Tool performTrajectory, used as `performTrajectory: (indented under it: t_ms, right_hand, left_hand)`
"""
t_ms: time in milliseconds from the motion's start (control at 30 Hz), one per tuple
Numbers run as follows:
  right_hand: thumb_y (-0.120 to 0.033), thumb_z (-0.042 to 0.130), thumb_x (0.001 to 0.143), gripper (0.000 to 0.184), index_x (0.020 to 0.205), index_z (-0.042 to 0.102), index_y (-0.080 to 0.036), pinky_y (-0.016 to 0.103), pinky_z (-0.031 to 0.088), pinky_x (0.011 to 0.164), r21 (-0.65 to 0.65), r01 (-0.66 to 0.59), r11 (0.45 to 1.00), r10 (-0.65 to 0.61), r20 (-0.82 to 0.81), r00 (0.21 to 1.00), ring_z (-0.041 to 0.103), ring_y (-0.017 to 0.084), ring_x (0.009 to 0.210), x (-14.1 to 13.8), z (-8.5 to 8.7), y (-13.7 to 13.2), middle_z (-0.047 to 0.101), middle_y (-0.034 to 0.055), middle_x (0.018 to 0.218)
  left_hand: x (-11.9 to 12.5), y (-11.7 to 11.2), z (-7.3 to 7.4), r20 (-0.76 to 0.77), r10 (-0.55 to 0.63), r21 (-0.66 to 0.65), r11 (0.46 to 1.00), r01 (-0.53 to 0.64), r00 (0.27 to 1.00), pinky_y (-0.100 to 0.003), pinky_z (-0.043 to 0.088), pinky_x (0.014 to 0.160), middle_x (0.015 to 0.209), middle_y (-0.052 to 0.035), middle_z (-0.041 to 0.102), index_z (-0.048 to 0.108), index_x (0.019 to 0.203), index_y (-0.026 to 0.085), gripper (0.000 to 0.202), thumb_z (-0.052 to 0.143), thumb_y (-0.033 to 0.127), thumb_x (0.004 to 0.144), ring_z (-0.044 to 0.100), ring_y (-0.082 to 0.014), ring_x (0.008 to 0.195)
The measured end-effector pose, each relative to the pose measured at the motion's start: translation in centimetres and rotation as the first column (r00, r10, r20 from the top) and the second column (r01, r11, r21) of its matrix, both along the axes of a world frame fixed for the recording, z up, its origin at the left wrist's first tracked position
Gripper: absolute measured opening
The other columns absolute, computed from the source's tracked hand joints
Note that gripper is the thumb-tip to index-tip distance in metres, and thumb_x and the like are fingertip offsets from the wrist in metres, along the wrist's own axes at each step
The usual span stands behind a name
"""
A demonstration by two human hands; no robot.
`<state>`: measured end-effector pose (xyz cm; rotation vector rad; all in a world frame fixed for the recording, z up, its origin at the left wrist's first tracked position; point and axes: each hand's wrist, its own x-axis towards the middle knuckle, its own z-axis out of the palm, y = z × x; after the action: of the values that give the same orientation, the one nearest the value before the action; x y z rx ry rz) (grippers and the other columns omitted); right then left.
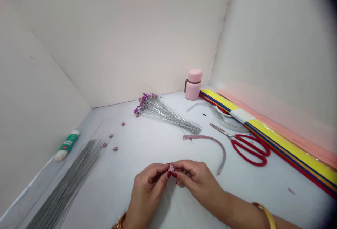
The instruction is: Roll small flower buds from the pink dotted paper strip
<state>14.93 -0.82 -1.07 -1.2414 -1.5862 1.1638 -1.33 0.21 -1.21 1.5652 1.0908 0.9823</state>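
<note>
Both my hands meet at the front middle of the table. Between the fingertips of my left hand [149,187] and my right hand [198,180] is a small folded paper star [171,168], pale with red spots, partly covered by the fingers. Each hand pinches it with thumb and forefinger. Just beyond my right hand lies a curved pinkish paper strip [210,140]. Small pink paper stars, such as this star [115,148], lie scattered to the left. Farther back rests a bundle of silvery wire stems [168,112] with purple and pink tips.
Red-handled scissors [249,148] lie to the right, near a clear tube [223,122] and long coloured paper strips [279,141]. A pink flask [193,85] stands at the back. On the left are grey wires [68,183] and a green-and-white glue stick [67,145]. Walls enclose the table.
</note>
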Motion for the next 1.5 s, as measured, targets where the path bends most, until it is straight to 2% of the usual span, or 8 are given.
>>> performTrajectory:
  t_ms: [167,333,433,667,933,1333,1400,1500]
  right_hand:
    - [-0.02,0.046,0.083,0.021,0.091,0.066,-0.02,0.022,0.048,0.056,-0.022,-0.012,1.0,0.012,-0.013,1.0,0.058,0.013,0.057,0.1,-0.4,0.2,0.064,0.0015,0.066]
    - [-0.018,0.052,0.079,0.018,0.092,0.065,-0.02,0.024,0.047,0.061,0.038,-0.041,0.998,0.039,0.047,0.998,0.059,0.015,0.064,0.1,-0.2,0.3,0.066,0.0022,0.073]
    - [-0.02,0.051,0.08,0.017,0.09,0.066,-0.02,0.023,0.047,0.061,0.067,-0.034,0.997,0.027,0.098,0.995,0.059,0.014,0.062,0.2,-0.1,0.2,0.066,0.002,0.07]
    - [-0.02,0.048,0.082,0.021,0.095,0.064,-0.02,0.023,0.05,0.058,-0.037,-0.057,0.998,0.057,-0.019,0.998,0.06,0.013,0.06,0.2,-0.4,0.2,0.066,0.0032,0.077]
    - [-0.019,0.047,0.082,0.02,0.093,0.064,-0.018,0.02,0.048,0.054,-0.047,-0.092,0.995,0.087,-0.109,0.99,0.058,0.011,0.057,-0.1,0.0,0.0,0.063,0.0012,0.067]
    - [-0.02,0.043,0.085,0.022,0.095,0.062,-0.019,0.022,0.047,0.061,0.112,-0.073,0.991,0.066,0.066,0.996,0.06,0.014,0.063,-0.3,0.3,-0.6,0.065,0.0029,0.072]
    - [-0.019,0.042,0.085,0.023,0.095,0.062,-0.02,0.025,0.046,0.067,0.172,-0.062,0.983,0.038,0.136,0.99,0.06,0.015,0.068,-0.3,0.4,-0.6,0.065,0.004,0.075]
    - [-0.02,0.044,0.084,0.022,0.093,0.064,-0.02,0.026,0.046,0.066,0.149,-0.047,0.988,0.026,0.142,0.989,0.06,0.016,0.068,-0.4,0.4,-0.4,0.066,0.0038,0.073]
  left_hand:
    - [-0.3,0.0,0.0,-0.127,-0.007,0.205,0.978,0.033,0.992,-0.024,0.049,0.07,0.082,-0.0049,0.069,0.066,0.088,0.019,0.018,0.053,0.013,0.078,0.063,-0.0165,0.075]
    - [0.1,0.0,-0.2,0.015,0.049,-0.103,0.994,-0.047,0.999,-0.025,0.051,0.069,0.081,-0.0052,0.071,0.066,0.084,0.017,0.012,0.057,0.021,0.077,0.065,-0.0176,0.076]
    - [0.3,0.0,-0.1,0.054,0.037,-0.132,0.991,-0.029,0.998,-0.024,0.051,0.07,0.081,-0.0049,0.071,0.067,0.083,0.017,0.012,0.059,0.022,0.076,0.065,-0.0175,0.076]
    - [-0.2,-0.1,0.1,-0.147,-0.024,0.163,0.985,0.048,0.989,-0.024,0.051,0.067,0.083,-0.0062,0.069,0.065,0.088,0.018,0.015,0.053,0.015,0.079,0.064,-0.0163,0.074]
    - [-0.2,0.1,0.9,-0.407,0.063,0.475,0.867,0.152,0.911,-0.022,0.05,0.062,0.073,-0.0053,0.069,0.062,0.079,0.018,0.012,0.054,0.011,0.076,0.063,-0.0154,0.064]
    - [0.1,-0.3,0.7,-0.448,0.207,0.658,0.734,0.164,0.87,-0.022,0.05,0.061,0.066,-0.0068,0.07,0.061,0.073,0.016,0.013,0.055,0.005,0.07,0.065,-0.0167,0.062]
    - [0.3,-0.3,0.7,-0.439,0.216,0.655,0.742,0.146,0.872,-0.023,0.051,0.061,0.066,-0.007,0.07,0.062,0.071,0.017,0.013,0.055,0.006,0.07,0.065,-0.0174,0.062]
    - [0.4,-0.1,0.6,-0.378,0.142,0.493,0.867,0.069,0.915,-0.024,0.05,0.06,0.065,-0.005,0.068,0.062,0.071,0.018,0.013,0.053,0.01,0.072,0.063,-0.0163,0.06]
